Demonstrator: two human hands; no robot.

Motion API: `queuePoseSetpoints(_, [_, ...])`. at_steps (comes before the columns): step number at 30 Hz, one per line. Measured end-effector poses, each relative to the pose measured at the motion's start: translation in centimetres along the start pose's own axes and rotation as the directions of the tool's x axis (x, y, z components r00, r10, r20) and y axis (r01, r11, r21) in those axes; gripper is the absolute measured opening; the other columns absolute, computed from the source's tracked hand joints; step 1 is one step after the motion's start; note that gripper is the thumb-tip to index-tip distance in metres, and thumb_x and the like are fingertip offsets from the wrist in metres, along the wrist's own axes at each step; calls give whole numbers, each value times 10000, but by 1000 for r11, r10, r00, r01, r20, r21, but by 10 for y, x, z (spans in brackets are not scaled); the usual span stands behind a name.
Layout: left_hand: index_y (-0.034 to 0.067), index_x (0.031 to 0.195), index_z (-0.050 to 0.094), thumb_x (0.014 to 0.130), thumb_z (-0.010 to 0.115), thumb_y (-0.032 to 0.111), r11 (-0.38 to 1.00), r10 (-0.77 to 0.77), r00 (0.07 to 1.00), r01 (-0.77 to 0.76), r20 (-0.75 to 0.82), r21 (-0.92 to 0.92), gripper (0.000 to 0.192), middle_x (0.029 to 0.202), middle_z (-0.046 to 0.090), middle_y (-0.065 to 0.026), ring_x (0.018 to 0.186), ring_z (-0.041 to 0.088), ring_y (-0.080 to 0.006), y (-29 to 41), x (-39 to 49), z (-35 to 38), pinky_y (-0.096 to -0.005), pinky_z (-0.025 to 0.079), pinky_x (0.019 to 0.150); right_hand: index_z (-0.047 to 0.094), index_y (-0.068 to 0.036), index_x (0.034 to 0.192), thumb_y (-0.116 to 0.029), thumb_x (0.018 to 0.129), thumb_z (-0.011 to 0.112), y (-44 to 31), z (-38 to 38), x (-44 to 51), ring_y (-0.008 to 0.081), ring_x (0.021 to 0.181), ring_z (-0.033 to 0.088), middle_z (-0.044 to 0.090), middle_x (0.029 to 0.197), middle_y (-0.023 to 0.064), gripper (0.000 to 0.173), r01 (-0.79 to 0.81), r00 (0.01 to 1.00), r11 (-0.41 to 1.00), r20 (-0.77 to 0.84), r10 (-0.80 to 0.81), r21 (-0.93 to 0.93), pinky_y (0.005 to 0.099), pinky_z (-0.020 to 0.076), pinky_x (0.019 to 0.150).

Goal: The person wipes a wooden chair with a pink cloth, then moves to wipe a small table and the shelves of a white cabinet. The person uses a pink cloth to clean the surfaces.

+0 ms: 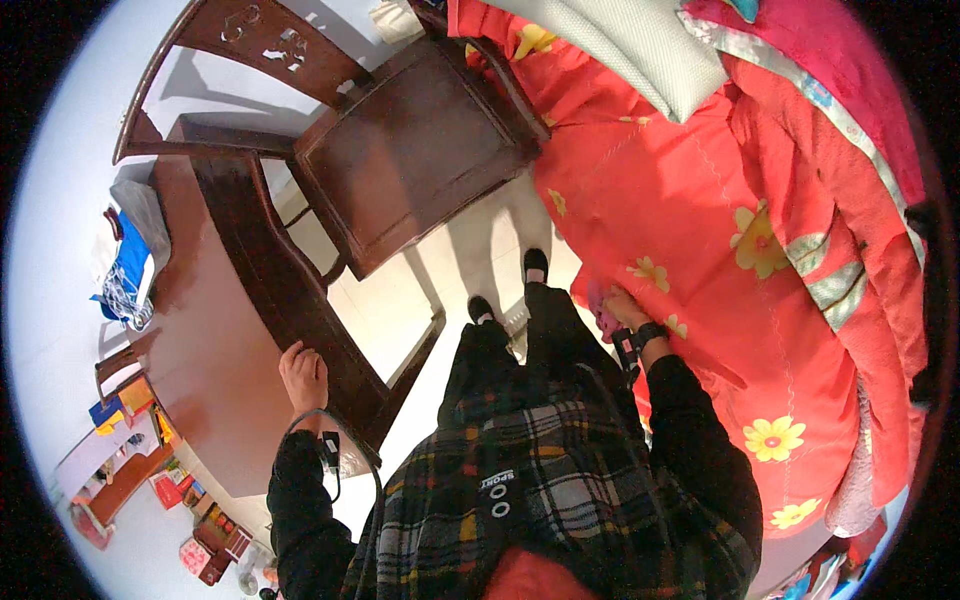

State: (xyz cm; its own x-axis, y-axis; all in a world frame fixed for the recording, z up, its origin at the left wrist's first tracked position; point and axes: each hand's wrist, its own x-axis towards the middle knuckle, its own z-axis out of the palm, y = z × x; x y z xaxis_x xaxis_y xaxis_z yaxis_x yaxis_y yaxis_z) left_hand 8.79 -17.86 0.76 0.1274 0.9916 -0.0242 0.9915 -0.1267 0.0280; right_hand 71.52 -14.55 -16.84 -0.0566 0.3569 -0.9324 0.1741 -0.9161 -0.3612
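Note:
My right hand point(626, 309) grips a bunched pink-purple cloth point(604, 313) at the side of the bed, beside the red flowered bedding point(675, 225). Part of the cloth is hidden behind the fingers. On the other side, my left hand point(304, 375) is over the edge of a long brown wooden table point(232, 360), its fingers loosely bent and no object visible in it. Whether it touches the wood I cannot tell. Each forearm has a strap or cable with a small black device.
A dark wooden armchair point(420, 142) stands ahead between table and bed. A pale textured pillow point(637, 52) and a folded red blanket point(840, 187) lie on the bed. Bags point(131, 247) sit at the table's far end. Boxes point(169, 484) stand beyond at lower left.

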Motion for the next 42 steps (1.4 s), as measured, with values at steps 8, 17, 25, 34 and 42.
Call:
queuePoseSetpoints(8, [64, 901, 673, 789, 698, 57, 991, 89, 992, -97, -90, -93, 115, 992, 686, -72, 1119, 578, -294, -3, 2, -2, -472, 405, 1022, 590, -4, 987, -116, 846, 549, 87, 4, 37, 264, 773, 637, 643, 838, 124, 185, 228, 949, 943, -162, -271, -241, 388, 525, 653])
queuePoseSetpoints(17, [77, 732, 631, 794, 700, 112, 989, 125, 991, -129, -50, -77, 99, 784, 639, -63, 870, 601, -256, 9, -3, -6, -449, 376, 1069, 608, -20, 939, -211, 873, 569, 127, 71, -92, 305, 569, 636, 639, 696, 152, 205, -67, 968, 993, -246, 41, -99, 426, 516, 530])
queuePoseSetpoints(25, [79, 524, 507, 805, 695, 164, 979, 202, 977, -203, 63, 2, 349, 569, 544, -80, 642, 562, -272, 21, -24, -9, -421, 400, 1012, 558, -79, 889, -208, 925, 565, 208, 90, -125, 260, 483, 566, 585, 661, 109, 134, 23, 969, 896, -229, 88, 443, 416, 460, 418])
queuePoseSetpoints(34, [56, 515, 531, 827, 654, 203, 981, 177, 984, -177, -11, -74, 366, 533, 536, -107, 642, 568, -309, 32, -58, 0, -420, 403, 992, 551, -46, 968, -183, 943, 534, 238, 35, -96, 238, 536, 573, 587, 719, 89, 141, 118, 980, 888, -196, -32, 445, 387, 463, 443])
queuePoseSetpoints(42, [69, 493, 506, 777, 670, 174, 966, 252, 961, -256, -114, -23, 344, 524, 525, -95, 598, 562, -301, 28, -70, 17, -415, 418, 966, 603, -48, 914, -322, 951, 495, 211, -21, -137, 224, 467, 585, 605, 659, 73, 297, 194, 938, 907, -343, -58, 375, 397, 442, 368])
